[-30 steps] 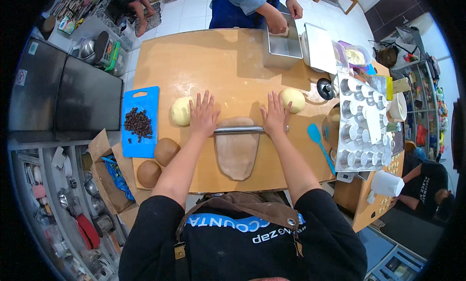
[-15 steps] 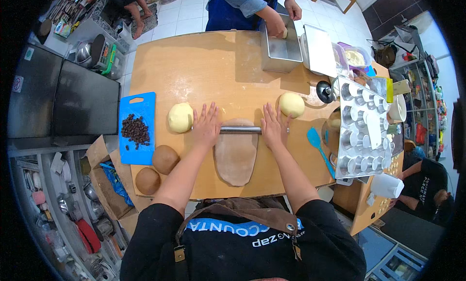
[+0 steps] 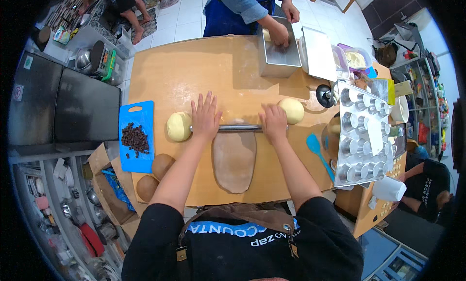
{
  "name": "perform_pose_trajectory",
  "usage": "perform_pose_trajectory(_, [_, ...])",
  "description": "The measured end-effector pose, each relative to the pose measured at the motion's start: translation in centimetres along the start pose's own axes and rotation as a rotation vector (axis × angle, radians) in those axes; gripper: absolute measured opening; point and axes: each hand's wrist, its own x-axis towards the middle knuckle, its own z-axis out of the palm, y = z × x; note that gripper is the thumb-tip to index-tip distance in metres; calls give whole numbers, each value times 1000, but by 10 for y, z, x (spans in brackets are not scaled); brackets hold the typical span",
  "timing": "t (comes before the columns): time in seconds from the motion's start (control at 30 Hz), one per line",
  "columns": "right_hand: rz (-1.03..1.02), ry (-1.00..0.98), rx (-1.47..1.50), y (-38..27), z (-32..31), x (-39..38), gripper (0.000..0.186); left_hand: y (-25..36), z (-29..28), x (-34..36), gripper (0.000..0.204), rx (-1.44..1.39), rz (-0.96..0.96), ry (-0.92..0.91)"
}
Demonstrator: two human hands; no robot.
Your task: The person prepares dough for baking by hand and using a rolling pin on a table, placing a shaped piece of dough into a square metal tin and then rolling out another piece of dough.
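my rolling pin (image 3: 238, 128) has come nearer the far end of the dough (image 3: 235, 162), baring more flattened length; my left hand (image 3: 206, 121) lies open, my right hand (image 3: 274, 123) i cannot tell.

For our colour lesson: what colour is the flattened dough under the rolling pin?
The flattened dough is light brown; the head view shows it.

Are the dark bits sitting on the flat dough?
No, the dark bits lie on the blue board, left of the flat dough.
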Motion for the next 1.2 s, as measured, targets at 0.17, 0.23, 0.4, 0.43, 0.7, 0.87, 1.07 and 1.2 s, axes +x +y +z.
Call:
perform_pose_trajectory(0.17, [-156, -126, -147, -3, -1, -28, 44, -1, 13, -29, 57, 19, 65, -107])
perform_pose_trajectory(0.23, [-161, -168, -215, -7, -11, -15, 48, -3, 13, -10, 57, 35, 52, -77])
perform_pose_trajectory(0.4, [46, -477, -203, -27, -44, -21, 48, 4, -12, -19, 58, -3, -1, -121])
perform_pose_trajectory(0.43, [48, -478, -204, -23, -37, -41, 48, 6, -12, -39, 58, -6, 28, -115])
perform_pose_trajectory(0.7, [-9, -369, -10, -23, -32, -116, 64, 6, -20, -110, 57, -219, 75, -126])
perform_pose_trajectory(0.87, [13, -166, 23, -16, -11, -66, 62, -12, -6, -62, 59, -214, 45, 38])
perform_pose_trajectory(1.07, [88, -334, -194, -30, -7, -116, 69, -3, -2, -117, 62, -31, 27, -105])
perform_pose_trajectory(1.2, [90, -347, -182, -41, -16, -151, 63, 0, -5, -152, 60, -86, 29, -204])
